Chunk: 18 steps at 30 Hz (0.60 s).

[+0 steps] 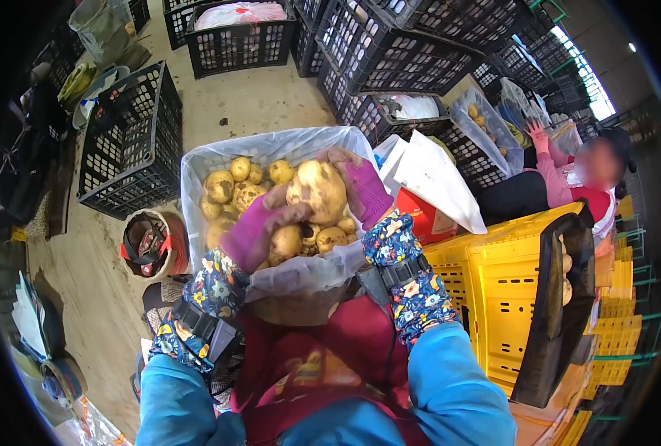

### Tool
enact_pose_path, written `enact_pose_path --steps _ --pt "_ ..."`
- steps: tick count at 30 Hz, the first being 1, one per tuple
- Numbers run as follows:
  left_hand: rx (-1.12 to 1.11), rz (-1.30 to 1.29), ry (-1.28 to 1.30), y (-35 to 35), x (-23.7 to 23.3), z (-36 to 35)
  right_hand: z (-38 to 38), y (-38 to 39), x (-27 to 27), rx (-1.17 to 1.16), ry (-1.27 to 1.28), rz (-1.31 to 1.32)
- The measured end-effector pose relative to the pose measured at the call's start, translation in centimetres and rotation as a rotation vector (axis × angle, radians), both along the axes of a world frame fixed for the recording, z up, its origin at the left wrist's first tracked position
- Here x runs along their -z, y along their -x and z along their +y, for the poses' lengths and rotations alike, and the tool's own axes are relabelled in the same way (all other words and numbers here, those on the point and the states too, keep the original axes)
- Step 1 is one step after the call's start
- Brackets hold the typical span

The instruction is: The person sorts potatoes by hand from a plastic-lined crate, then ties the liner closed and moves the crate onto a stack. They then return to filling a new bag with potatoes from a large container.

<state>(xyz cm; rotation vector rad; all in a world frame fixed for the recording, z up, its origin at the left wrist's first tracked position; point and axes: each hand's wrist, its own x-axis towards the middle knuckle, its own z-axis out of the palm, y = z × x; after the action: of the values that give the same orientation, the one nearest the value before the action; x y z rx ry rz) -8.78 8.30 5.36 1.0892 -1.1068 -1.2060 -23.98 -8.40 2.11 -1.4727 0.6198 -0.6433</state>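
Observation:
A large pale potato [318, 192] with brown patches is held up over a plastic-lined crate [200, 152] of potatoes. My right hand [356, 182], in a dirty purple glove, wraps round its upper right side. On the lower left, my left hand [262, 227], gloved the same way, has its fingers against the big potato, and a smaller potato [286, 241] lies just below them. Several yellow potatoes [234, 189] with dark spots lie in the liner, left of and beneath my hands.
A black crate [133, 141] and a round bucket [154, 244] stand on the left. Black crates [390, 63] are stacked ahead. At right are a white sheet [438, 178], a red box [423, 215], a yellow crate [501, 297] and a seated person [561, 178] in pink.

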Motion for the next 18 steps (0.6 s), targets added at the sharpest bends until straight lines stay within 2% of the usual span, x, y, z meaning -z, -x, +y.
enact_pose_path --steps 1,2,3,5,7,10,13,15,18 --pt "-0.041 -0.13 0.147 -0.3 0.7 0.1 -0.7 0.1 0.0 0.029 -0.13 0.123" --pt "-0.049 -0.066 0.169 -0.4 1.0 0.3 -1.2 -0.1 -0.1 0.051 -0.256 0.248" --pt "-0.055 -0.002 0.191 -0.5 1.2 0.5 -1.2 -0.3 0.0 -0.001 -0.339 0.13" --pt "-0.085 0.112 0.178 -0.5 2.2 0.6 0.9 -0.9 0.2 0.02 0.013 0.112" --pt "-0.107 0.403 -0.103 -0.7 2.9 0.0 3.4 -2.4 0.3 0.116 0.344 0.123" --pt "-0.124 0.277 -0.136 0.0 2.2 0.2 3.6 -2.9 -0.2 0.112 0.4 -0.056" --pt "-0.1 0.361 -0.1 0.1 1.7 -0.2 2.7 -2.9 -0.1 0.158 0.15 -0.151" --pt "-0.114 0.438 -0.191 0.5 0.7 0.1 2.6 -2.3 -0.8 0.165 -0.103 -0.183" --pt "-0.205 0.505 -0.212 1.2 0.7 -0.3 2.6 -1.5 -3.4 0.06 0.095 -0.026"
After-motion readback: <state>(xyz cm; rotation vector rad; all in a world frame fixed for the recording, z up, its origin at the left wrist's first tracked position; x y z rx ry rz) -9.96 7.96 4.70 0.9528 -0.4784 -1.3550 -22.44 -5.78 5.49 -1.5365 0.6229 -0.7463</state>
